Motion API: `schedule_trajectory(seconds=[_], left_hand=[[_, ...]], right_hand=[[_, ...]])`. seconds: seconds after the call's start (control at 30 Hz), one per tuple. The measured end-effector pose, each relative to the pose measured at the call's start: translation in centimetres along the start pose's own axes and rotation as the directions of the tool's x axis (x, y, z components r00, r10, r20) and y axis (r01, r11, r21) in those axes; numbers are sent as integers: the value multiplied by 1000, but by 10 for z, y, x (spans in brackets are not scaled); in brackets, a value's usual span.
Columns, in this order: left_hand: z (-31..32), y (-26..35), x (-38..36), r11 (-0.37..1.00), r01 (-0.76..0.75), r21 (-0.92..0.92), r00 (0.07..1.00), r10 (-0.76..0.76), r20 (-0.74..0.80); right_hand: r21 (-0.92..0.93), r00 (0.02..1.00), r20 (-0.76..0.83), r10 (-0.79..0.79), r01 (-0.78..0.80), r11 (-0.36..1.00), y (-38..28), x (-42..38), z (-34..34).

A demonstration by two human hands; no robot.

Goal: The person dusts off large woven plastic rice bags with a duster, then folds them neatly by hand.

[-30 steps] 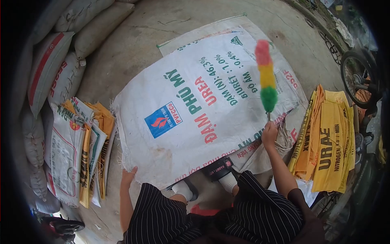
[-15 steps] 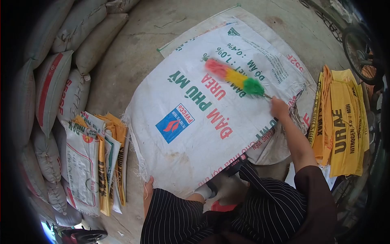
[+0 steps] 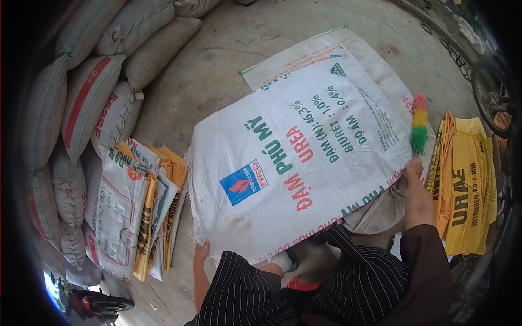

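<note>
A white woven urea sack (image 3: 239, 136) with green and red print lies spread out in front of me. My left hand (image 3: 201, 253) pinches its near left corner, by the frayed edge. My right hand (image 3: 415, 168) is closed around the handle of a feather duster (image 3: 419, 127), at the sack's right corner. The duster's fluffy head is pink, yellow and green and points away from me. Whether the right fingers also grip the sack's corner is hard to tell. Under the far side of this sack lies another white sack (image 3: 353, 46).
Filled sacks (image 3: 89, 108) are piled along the left. Beside them stands a bundle of folded white and yellow sacks (image 3: 122, 212). More folded yellow sacks (image 3: 467, 190) sit at the right, with a bicycle wheel (image 3: 489, 92) behind. A motorbike wheel (image 3: 109, 302) shows at lower left.
The duster has swung from over the sack's middle to its right edge. My right hand moved to the sack's right corner. My left hand still holds the near left corner.
</note>
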State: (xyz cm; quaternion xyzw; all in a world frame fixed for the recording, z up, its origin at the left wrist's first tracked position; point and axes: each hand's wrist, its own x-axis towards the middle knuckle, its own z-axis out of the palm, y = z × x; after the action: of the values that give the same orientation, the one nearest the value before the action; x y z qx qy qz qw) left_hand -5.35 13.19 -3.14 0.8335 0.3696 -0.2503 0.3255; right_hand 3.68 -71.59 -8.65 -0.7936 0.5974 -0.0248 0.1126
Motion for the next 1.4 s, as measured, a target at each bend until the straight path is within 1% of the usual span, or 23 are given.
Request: schedule_trajectory(seconds=[0.07, 0.1, 0.17, 0.23, 0.27, 0.37, 0.4, 0.43, 0.53, 0.6, 0.67, 0.7, 0.77, 0.8, 0.87, 0.9, 1.03, 1.1, 1.17, 1.23, 1.3, 1.37, 1.4], left_hand=[[-9, 25, -16, 999, -33, 12, 998, 32, 56], [-16, 19, -2, 1000, -13, 9, 999, 13, 50], [-17, -1, 29, 949, -164, -270, 985, 172, 6], [-16, 38, 36, 804, -258, -536, 966, 204, -159], [-12, 45, 52, 867, -201, -455, 978, 155, -137], [21, 75, 84, 996, -46, -77, 978, 29, -205], [31, 86, 81, 973, -207, -104, 971, 192, -140], [42, 99, 76, 922, -361, -140, 932, 353, -80], [68, 154, 39, 940, -334, 71, 937, 339, -79], [85, 142, 48, 929, -369, 21, 920, 369, -132], [85, 122, 59, 907, -410, 100, 834, 417, -360], [75, 112, 63, 924, -377, 63, 854, 373, -363], [42, 100, 52, 966, -236, 102, 861, 257, -440], [26, 103, 40, 980, -128, 151, 829, 190, -526], [9, 85, 38, 976, -162, 144, 822, 214, -527], [1, 79, 35, 969, -190, 155, 817, 244, -522], [0, 80, 23, 963, -186, 194, 797, 263, -543], [2, 80, 28, 970, -226, 86, 892, 241, -382], [8, 84, 28, 970, -187, 158, 892, 235, -387], [13, 87, 32, 961, -152, 230, 890, 234, -392], [13, 78, 42, 925, -158, 347, 875, 294, -385], [10, 78, 46, 927, -178, 331, 877, 302, -374], [9, 77, 45, 930, -185, 317, 878, 301, -371]], right_hand=[[-41, 964, 3, -264, 264, 964, 13, 22, -6], [-46, 960, 18, -278, 278, 959, 0, 9, -9], [134, 882, -191, -430, 458, 879, -41, -38, -20], [285, 774, -221, -594, 633, 719, -83, -96, -13], [349, 688, -239, -685, 719, 601, -102, -127, -3], [578, 474, 13, -881, 715, 393, -160, -259, -1], [593, 291, 33, -956, 764, 253, -168, -298, 10], [602, 182, 80, -980, 774, 193, -176, -337, 14], [372, 18, 436, -900, 907, 198, -181, -401, 26], [327, 45, 429, -902, 923, 201, -177, -383, 55], [266, 91, 375, -922, 943, 201, -182, -343, 67], [250, 125, 334, -934, 944, 216, -186, -317, 70], [98, 301, 403, -864, 925, 368, -197, -271, 51], [64, 475, 297, -828, 855, 514, -201, -241, 51], [32, 742, 172, -648, 654, 756, -208, -169, 37], [25, 808, 175, -562, 567, 823, -208, -142, 18], [8, 926, 87, -367, 368, 930, -201, -63, -4], [85, 959, 58, -278, 272, 958, -198, -51, -1], [119, 844, -18, -536, 534, 837, -193, -84, 9], [277, 686, 25, -727, 694, 664, -194, -148, 18], [322, 439, 161, -884, 823, 468, -199, -223, 25], [334, 113, 160, -981, 928, 162, -194, -284, 54], [355, -30, 371, -928, 928, 112, -201, -311, 35]])
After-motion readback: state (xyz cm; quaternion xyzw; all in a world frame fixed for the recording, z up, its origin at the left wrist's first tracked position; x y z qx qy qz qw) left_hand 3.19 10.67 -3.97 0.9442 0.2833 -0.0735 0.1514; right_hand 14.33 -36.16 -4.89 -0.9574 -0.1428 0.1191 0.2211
